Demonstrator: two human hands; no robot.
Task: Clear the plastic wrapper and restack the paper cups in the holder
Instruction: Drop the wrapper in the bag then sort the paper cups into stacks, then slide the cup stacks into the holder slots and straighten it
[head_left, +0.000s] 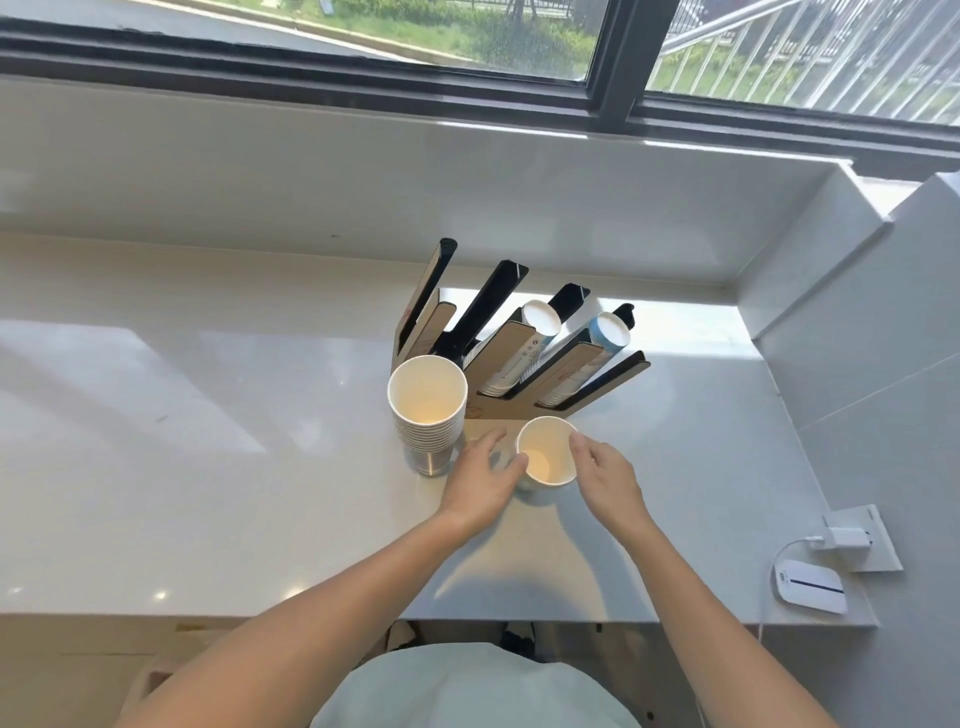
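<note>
A cardboard and black cup holder (519, 410) with several slanted slots stands on the white counter. Two right slots hold cup stacks (540, 325); the left slots look empty. In front of its left end a tall stack of white paper cups (427, 400) stands upright, mouth up. To the right, a single white cup or short stack (548, 452) stands mouth up between my hands. My left hand (480, 480) grips its left side, thumb at the rim. Fingertips of my right hand (605, 475) touch its right rim. Something clear, perhaps plastic wrapper (501, 457), shows under my left fingers.
The white counter (208, 441) runs left, with a raised ledge and window behind. At the right front lie a white mouse-like device (808, 587) and a wall socket with a charger (852, 538). A wall closes the right side.
</note>
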